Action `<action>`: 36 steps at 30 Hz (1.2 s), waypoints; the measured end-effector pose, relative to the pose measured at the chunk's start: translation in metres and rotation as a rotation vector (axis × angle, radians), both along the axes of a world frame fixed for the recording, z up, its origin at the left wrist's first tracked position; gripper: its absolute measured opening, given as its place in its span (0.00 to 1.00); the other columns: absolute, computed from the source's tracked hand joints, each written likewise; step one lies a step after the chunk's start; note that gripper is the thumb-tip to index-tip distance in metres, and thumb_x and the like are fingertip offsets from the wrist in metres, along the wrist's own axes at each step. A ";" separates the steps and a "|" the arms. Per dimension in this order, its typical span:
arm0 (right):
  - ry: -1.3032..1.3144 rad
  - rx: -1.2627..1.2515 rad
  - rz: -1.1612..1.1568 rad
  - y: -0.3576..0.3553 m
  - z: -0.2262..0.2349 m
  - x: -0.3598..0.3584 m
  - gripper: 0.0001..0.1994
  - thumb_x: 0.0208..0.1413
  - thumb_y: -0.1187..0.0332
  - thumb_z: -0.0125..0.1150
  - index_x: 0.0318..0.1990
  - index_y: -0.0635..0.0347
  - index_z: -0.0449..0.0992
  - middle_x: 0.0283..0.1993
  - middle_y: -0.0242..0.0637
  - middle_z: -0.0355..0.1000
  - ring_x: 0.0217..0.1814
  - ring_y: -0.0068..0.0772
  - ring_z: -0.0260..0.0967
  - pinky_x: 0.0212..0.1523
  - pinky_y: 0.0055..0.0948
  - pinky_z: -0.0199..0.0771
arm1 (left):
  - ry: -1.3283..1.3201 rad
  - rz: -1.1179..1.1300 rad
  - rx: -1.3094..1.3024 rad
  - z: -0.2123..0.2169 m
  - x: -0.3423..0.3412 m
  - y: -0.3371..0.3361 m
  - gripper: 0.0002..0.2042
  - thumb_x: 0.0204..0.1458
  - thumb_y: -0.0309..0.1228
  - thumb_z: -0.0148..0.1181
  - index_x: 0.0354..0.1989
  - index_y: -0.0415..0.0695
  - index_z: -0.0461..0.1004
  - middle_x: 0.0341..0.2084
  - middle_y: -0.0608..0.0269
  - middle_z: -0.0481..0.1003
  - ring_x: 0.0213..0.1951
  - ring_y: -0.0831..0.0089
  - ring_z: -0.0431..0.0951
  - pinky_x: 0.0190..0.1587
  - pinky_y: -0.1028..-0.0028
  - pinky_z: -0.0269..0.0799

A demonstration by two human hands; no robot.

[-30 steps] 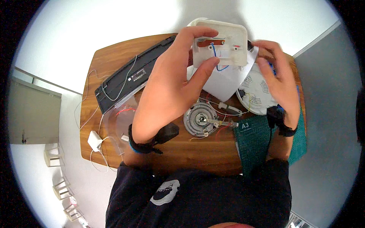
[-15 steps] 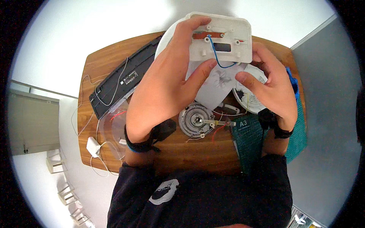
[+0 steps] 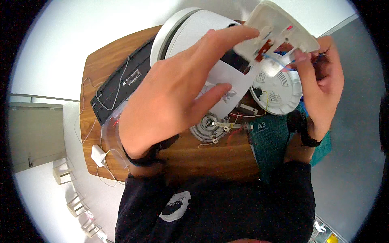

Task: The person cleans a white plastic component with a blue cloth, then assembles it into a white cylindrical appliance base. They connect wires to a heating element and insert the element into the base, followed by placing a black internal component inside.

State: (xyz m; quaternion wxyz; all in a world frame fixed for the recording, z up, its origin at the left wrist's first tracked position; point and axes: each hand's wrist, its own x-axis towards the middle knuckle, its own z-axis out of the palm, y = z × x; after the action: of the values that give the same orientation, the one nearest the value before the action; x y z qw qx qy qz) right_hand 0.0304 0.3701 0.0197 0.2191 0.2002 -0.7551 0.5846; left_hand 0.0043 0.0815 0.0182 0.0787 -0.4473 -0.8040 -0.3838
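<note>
My right hand [image 3: 326, 79] grips a white plastic cover [image 3: 289, 24] by its lower right edge, thumb in front. The cover is raised and tilted, its inner side toward me. Inside it a reddish-brown strip [image 3: 264, 50] and a blue wire [image 3: 277, 60] show. My left hand [image 3: 174, 91] has its thumb and forefinger spread, with the fingertips at the cover's left edge; whether they press on it I cannot tell. Behind my left hand stands a large rounded white appliance [image 3: 194, 30]. A sheet of paper [image 3: 225, 108] with a grey drawing lies below the left thumb.
A white round vented part [image 3: 279, 95] lies under the right hand. Near the table's middle are a round grey metal part [image 3: 201, 133] and red wires. A green cutting mat [image 3: 269, 141] is at the right, a black keyboard-like panel [image 3: 121, 83] at the left, and a white adapter [image 3: 97, 155] near the left edge.
The cover has moved to the right and turned from level to a steep tilt. My left thumb has come off it, while my right hand has risen and moved right, now gripping the edge.
</note>
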 end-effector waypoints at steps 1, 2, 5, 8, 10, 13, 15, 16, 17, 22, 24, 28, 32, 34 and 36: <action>0.046 -0.018 -0.011 0.000 -0.003 0.000 0.07 0.76 0.78 0.65 0.53 0.62 0.73 0.48 0.36 0.84 0.49 0.21 0.81 0.50 0.26 0.84 | 0.015 0.010 -0.017 0.000 0.001 0.000 0.45 0.57 0.17 0.76 0.82 0.44 0.58 0.78 0.50 0.71 0.74 0.44 0.77 0.74 0.54 0.76; 0.106 0.069 -0.084 0.001 -0.004 0.000 0.07 0.75 0.78 0.65 0.54 0.62 0.73 0.48 0.37 0.85 0.50 0.23 0.82 0.49 0.27 0.85 | -0.019 0.041 -0.019 0.000 0.003 -0.001 0.45 0.58 0.17 0.76 0.82 0.44 0.57 0.78 0.50 0.71 0.74 0.44 0.77 0.74 0.53 0.76; 0.333 0.298 -0.247 -0.001 -0.009 -0.001 0.08 0.72 0.76 0.68 0.54 0.63 0.77 0.52 0.43 0.87 0.52 0.37 0.87 0.52 0.31 0.87 | -0.068 0.115 -0.021 0.003 0.005 -0.002 0.45 0.59 0.18 0.75 0.83 0.46 0.57 0.77 0.49 0.73 0.73 0.41 0.78 0.73 0.53 0.77; 0.641 0.712 -0.216 0.002 -0.002 -0.009 0.13 0.65 0.74 0.70 0.54 0.63 0.82 0.55 0.46 0.88 0.55 0.50 0.88 0.54 0.35 0.88 | -0.083 0.161 -0.012 0.006 0.009 -0.004 0.46 0.59 0.20 0.76 0.84 0.49 0.56 0.73 0.49 0.78 0.72 0.41 0.79 0.69 0.54 0.81; 0.717 0.797 -0.151 0.002 0.001 -0.013 0.16 0.59 0.72 0.69 0.55 0.61 0.83 0.56 0.45 0.87 0.57 0.52 0.88 0.56 0.39 0.88 | -0.074 0.209 -0.017 0.008 0.010 -0.005 0.47 0.58 0.22 0.77 0.84 0.51 0.56 0.70 0.49 0.80 0.70 0.42 0.81 0.66 0.56 0.83; 0.769 0.919 -0.096 -0.002 0.002 -0.016 0.19 0.54 0.70 0.68 0.55 0.59 0.85 0.57 0.45 0.87 0.60 0.50 0.87 0.58 0.44 0.89 | -0.038 0.236 0.045 0.008 0.004 -0.006 0.44 0.58 0.24 0.78 0.82 0.52 0.62 0.67 0.48 0.82 0.67 0.44 0.84 0.61 0.57 0.85; 0.729 0.938 -0.039 -0.005 0.002 -0.015 0.18 0.54 0.70 0.69 0.53 0.61 0.85 0.58 0.45 0.86 0.60 0.51 0.86 0.61 0.49 0.89 | 0.085 0.233 -0.010 0.006 -0.004 -0.007 0.40 0.57 0.25 0.79 0.79 0.51 0.68 0.65 0.47 0.83 0.65 0.45 0.85 0.58 0.57 0.86; 0.716 0.957 -0.038 -0.006 0.002 -0.014 0.18 0.54 0.70 0.70 0.53 0.61 0.85 0.57 0.45 0.86 0.60 0.51 0.86 0.62 0.51 0.88 | 0.115 0.242 -0.057 0.005 -0.008 -0.008 0.38 0.57 0.25 0.79 0.77 0.51 0.71 0.65 0.47 0.83 0.63 0.45 0.86 0.57 0.57 0.86; 0.701 0.975 -0.037 -0.007 0.002 -0.013 0.18 0.53 0.70 0.70 0.52 0.61 0.85 0.57 0.45 0.86 0.60 0.51 0.86 0.63 0.52 0.88 | 0.132 0.223 -0.043 0.005 -0.008 -0.009 0.36 0.56 0.25 0.79 0.76 0.50 0.73 0.64 0.46 0.83 0.62 0.45 0.87 0.57 0.57 0.86; 0.661 0.972 -0.046 -0.007 0.002 -0.010 0.17 0.53 0.71 0.71 0.51 0.62 0.86 0.55 0.44 0.87 0.60 0.51 0.86 0.66 0.57 0.87 | 0.092 0.203 -0.058 0.006 -0.012 -0.014 0.33 0.53 0.24 0.79 0.70 0.46 0.79 0.62 0.46 0.84 0.58 0.45 0.88 0.58 0.57 0.85; 0.663 0.975 -0.055 -0.007 0.002 -0.008 0.16 0.53 0.71 0.72 0.51 0.63 0.86 0.54 0.44 0.87 0.59 0.50 0.86 0.65 0.56 0.87 | 0.101 0.203 -0.062 0.005 -0.014 -0.014 0.31 0.53 0.24 0.79 0.69 0.45 0.81 0.63 0.47 0.84 0.59 0.45 0.87 0.60 0.57 0.84; 0.697 0.993 -0.066 -0.007 0.000 -0.009 0.17 0.51 0.72 0.75 0.50 0.62 0.87 0.54 0.43 0.86 0.58 0.50 0.87 0.63 0.55 0.88 | 0.169 0.202 -0.039 0.002 -0.018 -0.013 0.28 0.53 0.24 0.79 0.66 0.44 0.83 0.64 0.49 0.85 0.61 0.46 0.87 0.61 0.58 0.84; 0.761 0.983 -0.084 -0.006 -0.001 -0.013 0.16 0.50 0.72 0.77 0.49 0.60 0.88 0.54 0.42 0.86 0.57 0.49 0.86 0.61 0.54 0.88 | 0.157 0.204 -0.031 0.002 -0.020 -0.014 0.28 0.53 0.23 0.79 0.65 0.43 0.84 0.64 0.51 0.85 0.61 0.46 0.87 0.61 0.58 0.84; 0.756 0.993 -0.082 -0.006 -0.001 -0.014 0.16 0.50 0.73 0.77 0.48 0.60 0.88 0.54 0.41 0.86 0.58 0.49 0.86 0.61 0.54 0.89 | 0.136 0.207 -0.044 0.003 -0.019 -0.013 0.27 0.53 0.23 0.79 0.64 0.43 0.84 0.64 0.50 0.85 0.60 0.46 0.87 0.61 0.57 0.84; 0.703 1.018 -0.071 -0.005 -0.002 -0.014 0.15 0.50 0.73 0.77 0.48 0.60 0.87 0.55 0.41 0.86 0.58 0.49 0.86 0.61 0.54 0.89 | 0.113 0.216 -0.064 0.005 -0.018 -0.012 0.27 0.53 0.23 0.78 0.64 0.43 0.84 0.63 0.50 0.85 0.59 0.46 0.88 0.60 0.58 0.85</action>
State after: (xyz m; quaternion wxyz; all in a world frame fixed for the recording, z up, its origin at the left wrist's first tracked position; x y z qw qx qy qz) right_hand 0.0165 0.3647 0.0177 0.3512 0.4348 -0.8281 0.0424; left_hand -0.0136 0.0693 0.0228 0.1507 -0.3813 -0.8536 -0.3215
